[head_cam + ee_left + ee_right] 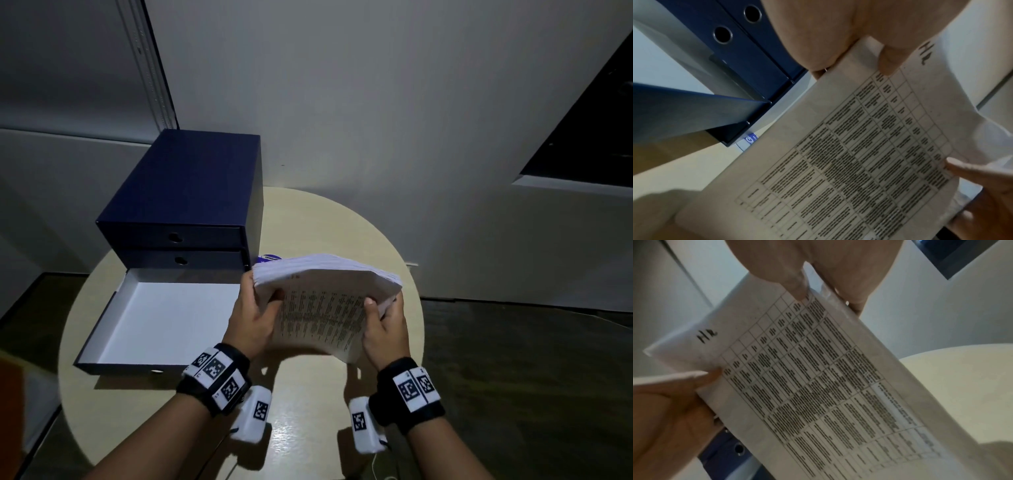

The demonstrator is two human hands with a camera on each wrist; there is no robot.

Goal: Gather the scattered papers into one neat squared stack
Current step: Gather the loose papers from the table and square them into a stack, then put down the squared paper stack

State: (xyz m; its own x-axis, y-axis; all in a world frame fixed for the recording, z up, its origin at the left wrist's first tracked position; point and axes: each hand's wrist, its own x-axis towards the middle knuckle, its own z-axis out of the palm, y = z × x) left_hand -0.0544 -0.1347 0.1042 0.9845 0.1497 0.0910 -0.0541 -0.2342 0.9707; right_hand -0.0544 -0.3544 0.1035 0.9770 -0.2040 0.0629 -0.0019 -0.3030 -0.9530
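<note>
Both hands up at centre frame: left hand (pixel 251 317) and right hand (pixel 385 327) each clamp a side edge of the paper stack (pixel 325 301), thumbs on its printed face, held above the worktop (pixel 308 219). Thick, floppy, likely to slide; side-edge grip suits it.

A dark blue drawer box (pixel 191 192) with two shut drawers stands at the back left of the round bench (pixel 308 404), its white-lined bottom drawer (pixel 164 322) pulled out in front, a small blue item (pixel 270 257) just beside its right side.
</note>
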